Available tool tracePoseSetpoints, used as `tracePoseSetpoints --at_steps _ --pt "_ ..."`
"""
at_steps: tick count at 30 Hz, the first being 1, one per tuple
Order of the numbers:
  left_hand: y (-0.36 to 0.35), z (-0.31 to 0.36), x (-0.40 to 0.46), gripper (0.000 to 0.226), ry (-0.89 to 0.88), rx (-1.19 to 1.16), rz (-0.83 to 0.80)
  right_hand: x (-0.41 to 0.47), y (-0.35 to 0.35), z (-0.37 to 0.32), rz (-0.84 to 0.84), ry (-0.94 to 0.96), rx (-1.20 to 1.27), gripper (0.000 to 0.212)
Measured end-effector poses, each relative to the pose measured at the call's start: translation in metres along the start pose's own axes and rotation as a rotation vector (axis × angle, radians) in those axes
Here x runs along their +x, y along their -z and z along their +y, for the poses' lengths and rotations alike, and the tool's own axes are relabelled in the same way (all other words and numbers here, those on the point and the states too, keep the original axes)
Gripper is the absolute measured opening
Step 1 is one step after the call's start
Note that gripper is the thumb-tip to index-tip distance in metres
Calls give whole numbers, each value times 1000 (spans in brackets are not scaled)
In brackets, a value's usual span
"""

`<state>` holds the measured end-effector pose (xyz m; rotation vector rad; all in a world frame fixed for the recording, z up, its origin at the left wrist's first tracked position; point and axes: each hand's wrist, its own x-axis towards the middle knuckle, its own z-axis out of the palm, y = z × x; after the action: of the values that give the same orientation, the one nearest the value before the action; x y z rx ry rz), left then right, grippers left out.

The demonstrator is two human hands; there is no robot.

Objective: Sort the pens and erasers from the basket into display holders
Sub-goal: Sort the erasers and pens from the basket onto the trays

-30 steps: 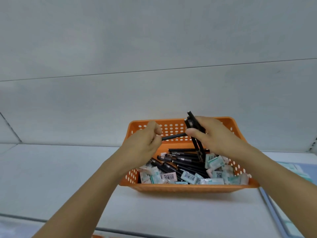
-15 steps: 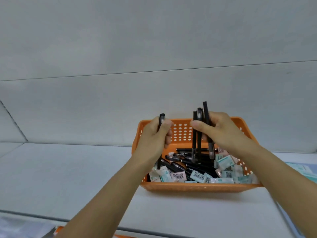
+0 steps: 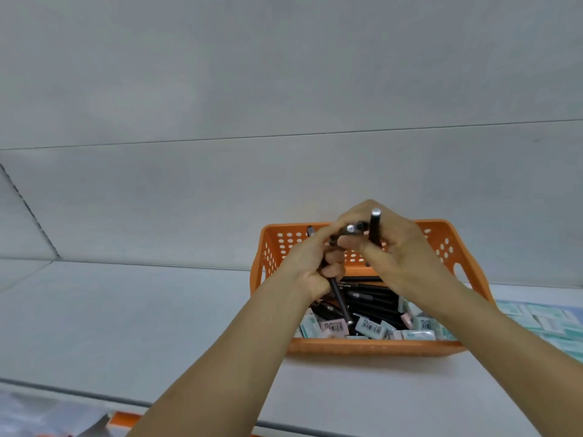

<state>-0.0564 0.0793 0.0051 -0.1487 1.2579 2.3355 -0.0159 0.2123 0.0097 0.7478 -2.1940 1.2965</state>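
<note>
An orange perforated basket (image 3: pixel 372 346) sits on a white shelf, filled with black pens (image 3: pixel 372 293) and small wrapped erasers (image 3: pixel 369 328). Both hands meet above the basket's back half. My left hand (image 3: pixel 310 263) grips a black pen (image 3: pixel 342 305) whose lower end slants down toward the erasers. My right hand (image 3: pixel 391 247) holds a bunch of black pens (image 3: pixel 374 228) upright, their tips sticking up between thumb and fingers. The fingers of the two hands touch around the pens.
The white shelf (image 3: pixel 142 316) stretches left of the basket, with a grey back wall behind. Pale teal eraser packs (image 3: pixel 545 323) lie to the right of the basket. An orange object (image 3: pixel 126 419) shows below the shelf's front edge.
My hands have come together over the basket; the left hand's pen now meets the bunch in the right hand. The right hand's pens tilted toward me.
</note>
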Motion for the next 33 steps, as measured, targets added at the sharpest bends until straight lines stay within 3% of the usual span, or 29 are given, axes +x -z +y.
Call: tracePoseSetpoints --at_steps 4,7,10,14,17,20,24,29,33 --pt "1 1 -3 16 -77 -158 131 -13 11 10 -60 180 -200 23" --pt "4 -1 -10 27 -166 -247 196 -23 20 9 78 26 -114 22" --pt "3 -3 -15 16 -273 -290 216 -21 26 10 172 -201 40 19" --pt "-5 -4 -18 19 -432 -139 160 -5 32 1 202 -222 52 10" --pt "-13 -7 -22 31 -441 88 65 8 31 -12 232 -145 30 22" --pt "-17 -12 -26 40 -466 288 7 23 26 -18 95 -185 -49 33" --pt "-15 -15 -32 45 -465 376 -27 33 20 -16 -51 -246 -133 36" --pt "-12 -17 -34 38 -428 290 5 35 17 -14 -119 -311 -99 41" --pt "-8 -16 -32 28 -362 50 73 27 22 -14 -12 -369 -177 61"
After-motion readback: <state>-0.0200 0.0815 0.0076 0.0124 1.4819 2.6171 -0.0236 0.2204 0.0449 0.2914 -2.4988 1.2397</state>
